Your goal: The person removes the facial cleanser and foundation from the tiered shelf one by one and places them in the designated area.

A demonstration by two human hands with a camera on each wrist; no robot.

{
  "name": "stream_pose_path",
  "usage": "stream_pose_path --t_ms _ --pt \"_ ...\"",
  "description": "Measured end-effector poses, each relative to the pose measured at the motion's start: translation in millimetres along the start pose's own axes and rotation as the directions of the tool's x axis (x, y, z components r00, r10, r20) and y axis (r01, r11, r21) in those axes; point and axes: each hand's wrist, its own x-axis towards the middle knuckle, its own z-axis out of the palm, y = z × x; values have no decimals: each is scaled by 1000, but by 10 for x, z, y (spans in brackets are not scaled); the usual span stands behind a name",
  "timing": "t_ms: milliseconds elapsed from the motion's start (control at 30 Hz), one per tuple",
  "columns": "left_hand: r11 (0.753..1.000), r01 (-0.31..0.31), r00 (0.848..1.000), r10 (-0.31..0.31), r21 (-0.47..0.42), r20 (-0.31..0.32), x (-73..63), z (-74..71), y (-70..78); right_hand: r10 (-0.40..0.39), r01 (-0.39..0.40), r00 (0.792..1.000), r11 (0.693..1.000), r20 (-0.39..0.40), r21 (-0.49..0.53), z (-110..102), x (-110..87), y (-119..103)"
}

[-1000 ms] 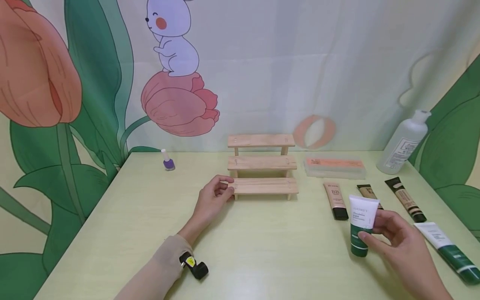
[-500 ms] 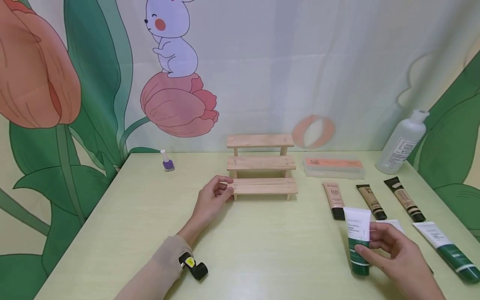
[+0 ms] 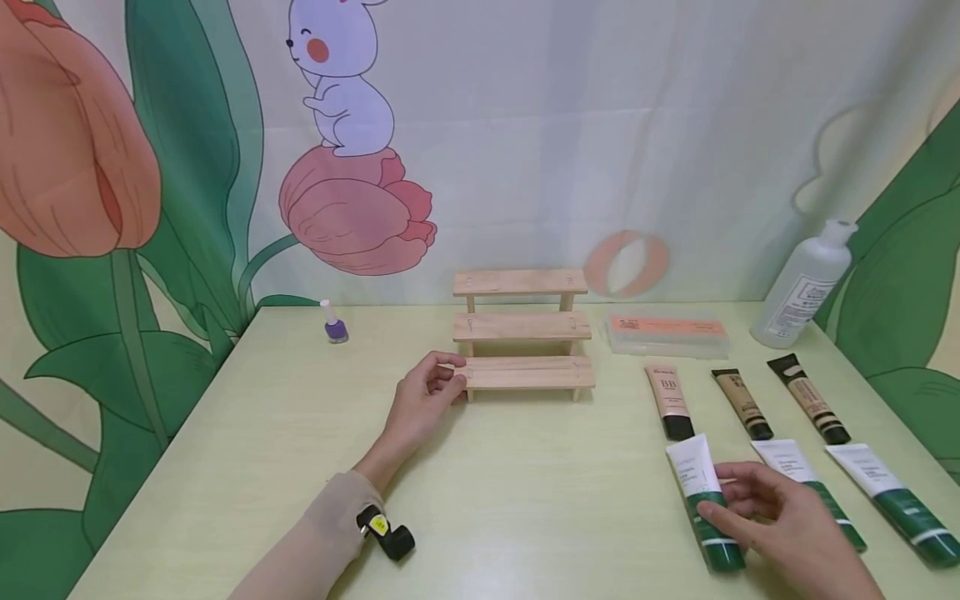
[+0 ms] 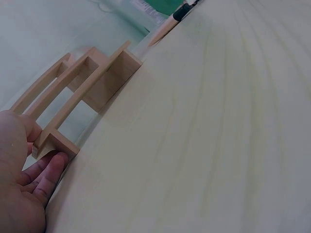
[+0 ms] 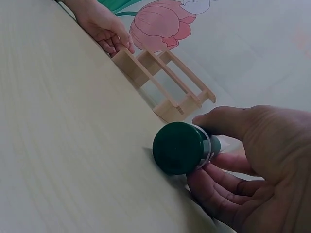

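Observation:
Between the thumb and fingers of my right hand (image 3: 780, 521) is a white and green squeeze tube (image 3: 703, 504), tilted low over the table at the front right. Its round green cap (image 5: 179, 148) faces the camera in the right wrist view, close over the tabletop. My left hand (image 3: 422, 400) grips the left end of the lowest step of a small three-step wooden display stand (image 3: 528, 373). In the left wrist view, the thumb and fingers wrap that stand's end (image 4: 57, 141); part of the hand is cut off there.
Two similar white and green tubes (image 3: 892, 504) lie to the right. Behind them lie a pink BB tube (image 3: 669, 400), a gold tube (image 3: 742, 404) and a black-ended tube (image 3: 810, 398). Farther back are a clear flat case (image 3: 667, 333), a white bottle (image 3: 804, 287) and purple nail polish (image 3: 335, 325).
My right hand has brought the tube down and slightly left, toward the front of the table, and its top now leans left. The left hand has stayed on the stand.

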Motion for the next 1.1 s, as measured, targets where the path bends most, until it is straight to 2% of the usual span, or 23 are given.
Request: stream_pose_path --t_ms 167,500,600,733,933,1033,1100 --pt "1000 -4 1000 4 -2 3 2 0 3 53 -54 998 999 17 8 5 28 11" --pt "1000 -9 1000 9 -7 14 4 -15 2 66 -66 998 998 8 12 4 -32 -8" --pt "1000 -7 1000 7 4 11 0 -15 -2 72 -73 997 997 -12 -27 -20 -36 -5" --pt "1000 -3 1000 3 8 10 -9 -8 -1 54 -59 997 993 -48 -101 -68 -68 -2" --pt "1000 -5 1000 5 8 10 -1 -5 -7 51 -56 997 994 -53 -99 -163 -80 -55" --pt "1000 -5 1000 5 12 8 7 -7 -14 13 -22 997 992 -75 -124 -245 -41 -125" --pt "1000 -3 1000 3 10 10 10 -12 -21 -39 20 993 985 -110 -172 -290 -6 -190"
